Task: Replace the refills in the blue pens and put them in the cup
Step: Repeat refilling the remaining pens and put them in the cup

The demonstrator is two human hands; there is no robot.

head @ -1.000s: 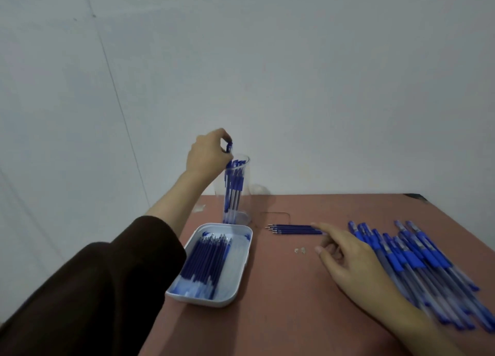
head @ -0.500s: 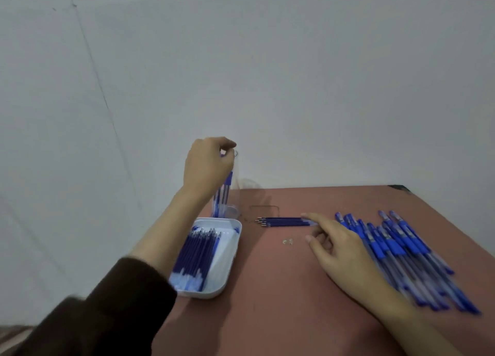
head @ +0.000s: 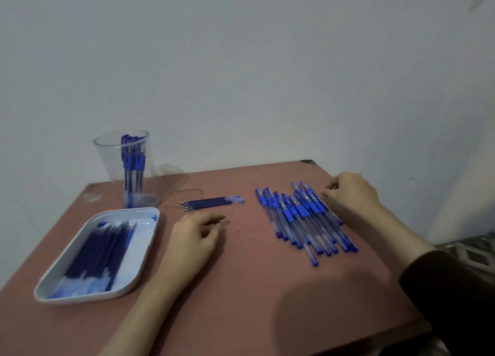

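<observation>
Blue pens: from my end I see a pile of capped blue pens (head: 302,216) lying flat on the right half of the tabletop (head: 241,296). They lie roughly side by side and overlapping, caps toward the wall (head: 267,74) and tips toward the near edge.
Cup: the clear cup (head: 111,162) stands upright at the far left corner, close to the wall and well apart from the pile.
Pens in the cup: several pens in the cup (head: 132,165) stand caps up, gathered against its right side.
Loose refills: a small bundle of loose refills (head: 211,203) lies flat between the cup and the pile, tips pointing left.
Refills in the tray: a thick layer of refills in the tray (head: 99,253) lies along its left side; I read them only as a dark blue blur.
Tray: the shallow white tray (head: 144,237) sits just in front of the cup, near the left edge.
Left grip: the left grip (head: 195,237), a bare hand, rests on the tabletop between tray and pile, just in front of the loose refills. Its fingers are loosely curled with nothing in them.
Right grip: the right grip (head: 351,192) sits at the far right end of the pile, fingers curled beside the caps of the outermost pens. I cannot tell whether it pinches one or only touches it.
Sleeve: a dark sleeve (head: 450,288) covers the right forearm at the right edge.
</observation>
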